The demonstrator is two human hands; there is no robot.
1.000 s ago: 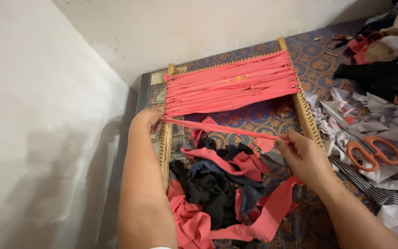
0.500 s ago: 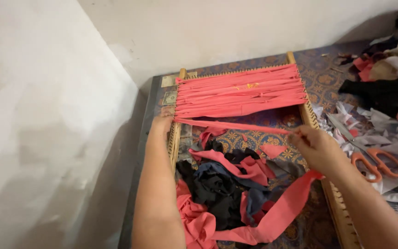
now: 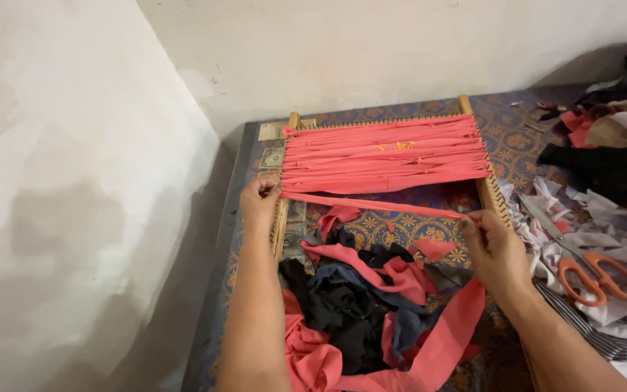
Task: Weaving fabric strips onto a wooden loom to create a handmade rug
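A wooden peg loom frame [image 3: 494,196] lies on a patterned blue cloth, its far half filled with stretched coral-red fabric strips [image 3: 386,154]. One more red strip [image 3: 371,204] runs taut across the frame just below them. My left hand [image 3: 259,199] pinches its left end at the left rail. My right hand [image 3: 491,243] grips the strip's right end beside the right rail. A long tail of the same red fabric hangs down from my right hand toward the pile below.
A heap of red, black and blue fabric scraps [image 3: 361,308] lies inside the frame's near half. Orange-handled scissors [image 3: 589,272] rest on white and grey cloth cuttings at right. More dark and pink scraps [image 3: 604,138] sit far right. A white wall stands left and behind.
The view has shifted so the frame sits further right and lower. The taut strip now lies closer to the woven strips, with both hands nearer the rails.
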